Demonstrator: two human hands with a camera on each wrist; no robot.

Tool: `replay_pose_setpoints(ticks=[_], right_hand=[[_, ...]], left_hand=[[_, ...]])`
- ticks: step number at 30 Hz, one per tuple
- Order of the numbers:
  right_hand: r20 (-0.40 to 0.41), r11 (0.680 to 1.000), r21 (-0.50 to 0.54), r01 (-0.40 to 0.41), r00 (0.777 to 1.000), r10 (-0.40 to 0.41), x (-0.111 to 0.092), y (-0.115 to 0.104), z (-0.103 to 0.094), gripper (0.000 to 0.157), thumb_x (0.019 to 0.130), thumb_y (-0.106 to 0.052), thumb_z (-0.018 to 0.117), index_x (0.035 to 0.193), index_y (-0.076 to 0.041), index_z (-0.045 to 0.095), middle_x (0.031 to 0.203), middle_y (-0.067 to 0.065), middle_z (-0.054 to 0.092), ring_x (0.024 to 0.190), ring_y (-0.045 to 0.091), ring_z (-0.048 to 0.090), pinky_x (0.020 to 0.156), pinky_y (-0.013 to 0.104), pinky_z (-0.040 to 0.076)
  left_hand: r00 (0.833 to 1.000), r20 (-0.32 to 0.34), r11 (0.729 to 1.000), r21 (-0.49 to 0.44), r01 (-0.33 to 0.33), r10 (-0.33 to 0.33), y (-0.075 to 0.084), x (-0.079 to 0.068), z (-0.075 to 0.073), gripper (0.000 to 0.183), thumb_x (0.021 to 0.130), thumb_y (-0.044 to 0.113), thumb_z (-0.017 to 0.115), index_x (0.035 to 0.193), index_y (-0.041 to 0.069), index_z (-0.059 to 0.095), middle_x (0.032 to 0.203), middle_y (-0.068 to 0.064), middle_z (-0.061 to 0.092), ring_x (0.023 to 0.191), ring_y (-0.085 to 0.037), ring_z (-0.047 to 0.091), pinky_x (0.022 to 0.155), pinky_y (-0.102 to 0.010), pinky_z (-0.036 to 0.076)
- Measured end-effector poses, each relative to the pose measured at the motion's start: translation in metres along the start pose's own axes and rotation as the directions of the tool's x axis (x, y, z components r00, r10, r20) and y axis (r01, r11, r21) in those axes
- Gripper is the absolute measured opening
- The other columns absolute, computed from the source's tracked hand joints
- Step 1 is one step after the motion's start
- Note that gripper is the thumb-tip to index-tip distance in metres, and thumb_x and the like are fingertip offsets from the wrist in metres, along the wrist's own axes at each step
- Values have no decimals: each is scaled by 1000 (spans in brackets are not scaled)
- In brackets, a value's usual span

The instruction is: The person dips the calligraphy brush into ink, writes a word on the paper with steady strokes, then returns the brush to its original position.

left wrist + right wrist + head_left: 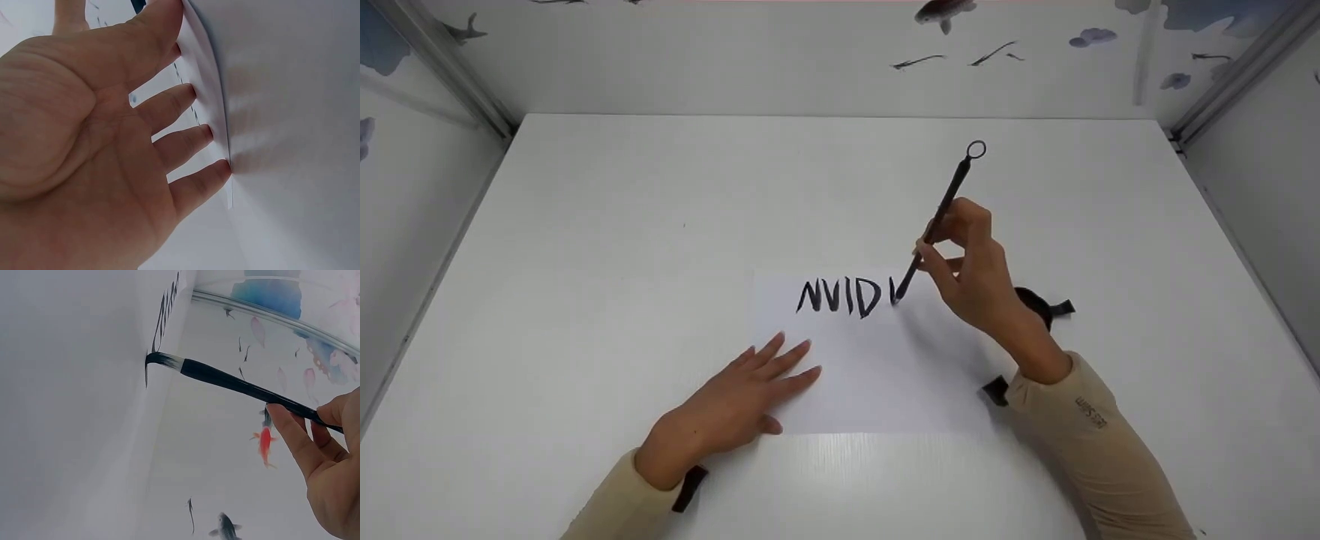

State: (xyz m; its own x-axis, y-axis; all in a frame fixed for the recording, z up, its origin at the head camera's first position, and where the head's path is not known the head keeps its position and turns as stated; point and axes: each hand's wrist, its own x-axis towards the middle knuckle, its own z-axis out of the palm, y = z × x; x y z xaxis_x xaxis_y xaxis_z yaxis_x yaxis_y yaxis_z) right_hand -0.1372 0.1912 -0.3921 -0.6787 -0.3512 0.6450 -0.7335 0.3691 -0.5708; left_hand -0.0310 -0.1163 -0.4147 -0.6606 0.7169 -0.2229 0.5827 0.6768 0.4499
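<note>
My right hand (976, 277) pinches a black-handled calligraphy brush (949, 199) with a loop at its top end. The brush slants, and its inked tip (154, 358) touches the paper in the right wrist view. Black letters reading "NVID" (840, 297) run across the upper part of the white sheet of paper (877, 390), followed by a stroke at the brush tip. My left hand (735, 405) rests on the paper's left side with its fingers spread. The left wrist view shows its straight fingers (191, 185) touching the sheet near the edge.
A round black object (1033, 304), partly hidden by my right wrist, lies on the white table (585, 262). White panels with painted fish (943, 13) and blue-purple patches stand behind and beside the table. Black straps (688, 489) show at both wrists.
</note>
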Motion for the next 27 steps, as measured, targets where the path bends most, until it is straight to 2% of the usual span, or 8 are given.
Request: replay_pose_setpoints(ticks=[5,13,21,27], right_hand=[[24,1000,6,-4,1000,4,0,-4,-1,52,89,8,59,129,-3,27,96,14,57,82,20,66,62,21,55],[77,1000,-1,-27,997,27,-1,-10,-1,53,90,7,59,131,-4,26,95,13,57,84,18,65,59,28,57],[115,999,-17,-37,993,39,1,-21,-4,53,90,7,58,130,-5,26,97,12,58,85,19,64,59,28,57],[77,999,-30,-16,997,19,3,-31,-13,54,89,8,60,129,-5,26,96,12,57,85,18,65,59,26,57]], left_hand=[[1000,-3,1000,-2,1,-1,0,0,0,75,81,17,75,147,16,40,157,-9,21,143,-34,12,111,-53,20],[1000,-9,1000,2,-3,3,0,-1,0,74,81,16,75,147,15,41,157,-9,22,143,-34,13,112,-52,20],[1000,-12,1000,-3,-5,5,-1,-1,1,74,81,17,75,147,16,41,157,-9,22,143,-35,13,112,-52,20],[1000,-24,1000,11,-12,12,-1,-1,2,74,81,17,75,146,15,42,156,-9,23,143,-35,14,111,-52,21]])
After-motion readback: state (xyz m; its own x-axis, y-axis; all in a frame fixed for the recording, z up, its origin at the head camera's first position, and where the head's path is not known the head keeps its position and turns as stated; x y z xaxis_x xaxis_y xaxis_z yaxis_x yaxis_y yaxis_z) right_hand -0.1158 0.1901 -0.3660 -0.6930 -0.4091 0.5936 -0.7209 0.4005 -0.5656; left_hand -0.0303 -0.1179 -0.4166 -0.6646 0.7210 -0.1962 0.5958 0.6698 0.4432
